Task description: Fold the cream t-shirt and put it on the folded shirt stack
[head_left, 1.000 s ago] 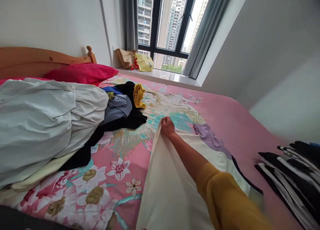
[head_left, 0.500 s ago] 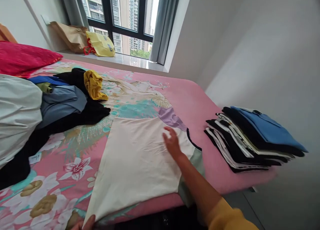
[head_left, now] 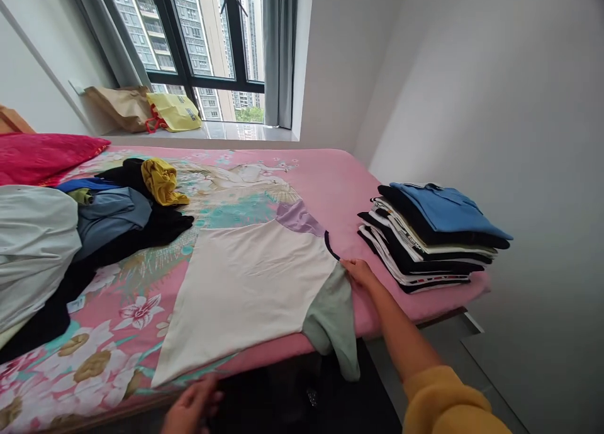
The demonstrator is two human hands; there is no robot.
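Note:
A cream T-shirt lies spread flat on the bed, its black-trimmed neck toward the right. One sleeve is lilac; the other, sage green, droops over the bed's near edge. My right hand pinches the shirt at the shoulder, where the neck trim meets the green sleeve. Just off the near edge, below the hem, my left hand is apart from the cloth. It is slightly blurred, with fingers loosely parted and nothing seen in them.
A stack of folded clothes stands at the bed's right end, a blue garment on top. Loose clothes are heaped on the left, near a red pillow. Paper and yellow bags sit on the windowsill. A wall rises at right.
My right hand has gone from over the shirt's chest to its shoulder and taken hold there. My left hand has let go of the hem corner and moved right. The view has shifted.

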